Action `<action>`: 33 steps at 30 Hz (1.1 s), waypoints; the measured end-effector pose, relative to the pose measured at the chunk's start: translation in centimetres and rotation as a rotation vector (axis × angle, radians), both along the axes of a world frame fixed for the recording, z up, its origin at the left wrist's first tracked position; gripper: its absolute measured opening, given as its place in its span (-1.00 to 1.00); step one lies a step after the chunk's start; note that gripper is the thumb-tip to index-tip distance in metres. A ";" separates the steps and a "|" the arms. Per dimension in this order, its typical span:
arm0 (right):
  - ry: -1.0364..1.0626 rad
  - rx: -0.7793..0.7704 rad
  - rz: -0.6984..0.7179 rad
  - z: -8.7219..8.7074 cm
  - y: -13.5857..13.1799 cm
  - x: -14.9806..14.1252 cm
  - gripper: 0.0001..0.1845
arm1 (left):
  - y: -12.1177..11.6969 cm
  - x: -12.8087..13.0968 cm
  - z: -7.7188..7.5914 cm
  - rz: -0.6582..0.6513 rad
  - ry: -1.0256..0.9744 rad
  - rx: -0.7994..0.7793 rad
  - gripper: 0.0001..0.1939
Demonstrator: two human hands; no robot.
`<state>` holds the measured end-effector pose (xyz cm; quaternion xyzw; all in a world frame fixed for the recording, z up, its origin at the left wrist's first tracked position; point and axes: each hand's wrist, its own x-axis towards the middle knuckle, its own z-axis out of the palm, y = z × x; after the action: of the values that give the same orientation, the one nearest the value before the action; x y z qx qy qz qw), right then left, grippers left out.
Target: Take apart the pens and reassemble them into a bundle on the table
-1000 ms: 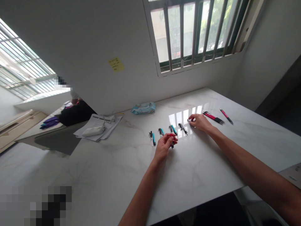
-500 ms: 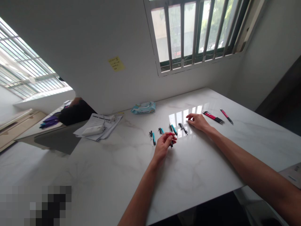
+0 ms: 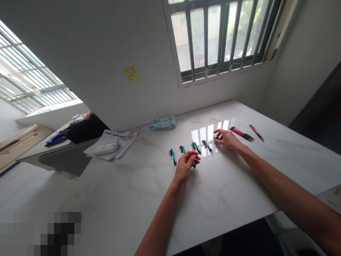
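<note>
My left hand (image 3: 185, 163) is closed on a pen piece (image 3: 194, 164), red at the top and dark below, held upright just over the table. To the right, my right hand (image 3: 226, 139) rests low, its curled fingertips around a small black pen part (image 3: 216, 138) at the tabletop. Between and beyond the hands lies a row of pens taken apart: a teal barrel (image 3: 174, 158) with a black piece, a second teal set (image 3: 183, 149), a third teal barrel (image 3: 197, 148), and a grey-black set (image 3: 207, 146).
Several red and black pens (image 3: 241, 133) lie together right of my right hand, with one more red pen (image 3: 256, 132) apart. A pack of wipes (image 3: 163, 123) is by the wall. Papers (image 3: 125, 145) with a white device (image 3: 106, 148) lie at left on the marble-patterned table (image 3: 128, 199).
My right hand has shifted slightly right, and a small black part now shows at its fingertips. The left hand stays in place with its pen piece.
</note>
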<state>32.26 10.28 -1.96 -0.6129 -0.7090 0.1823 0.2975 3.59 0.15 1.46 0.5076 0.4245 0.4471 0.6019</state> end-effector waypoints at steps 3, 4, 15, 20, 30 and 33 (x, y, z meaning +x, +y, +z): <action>0.020 -0.034 0.005 0.2 -0.3 0.0 -0.52 | 0.0 0.0 0.0 0.001 0.003 -0.008 -0.62; 0.031 -0.040 0.005 0.3 -0.3 -0.1 -0.51 | 0.0 0.1 0.0 0.000 0.004 -0.009 -0.62; 0.041 0.034 -0.018 1.5 -1.0 -0.9 -0.65 | -0.2 0.1 0.2 0.000 0.022 -0.011 -0.63; 0.308 0.091 0.199 3.9 -3.5 -4.9 -0.68 | -0.3 0.2 0.2 0.017 0.000 -0.018 -0.61; 0.745 -0.093 0.470 4.8 -6.2 -9.6 -0.69 | -0.1 0.4 -0.2 -0.041 0.118 0.122 -0.62; 0.882 -0.027 0.356 5.6 -5.3 -7.8 -0.68 | 0.0 0.1 -0.6 -0.009 0.215 0.180 -0.68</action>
<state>24.43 4.95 3.67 -0.3497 -0.6068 0.4824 0.5260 3.68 0.12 0.88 0.6064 0.4425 0.4235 0.5071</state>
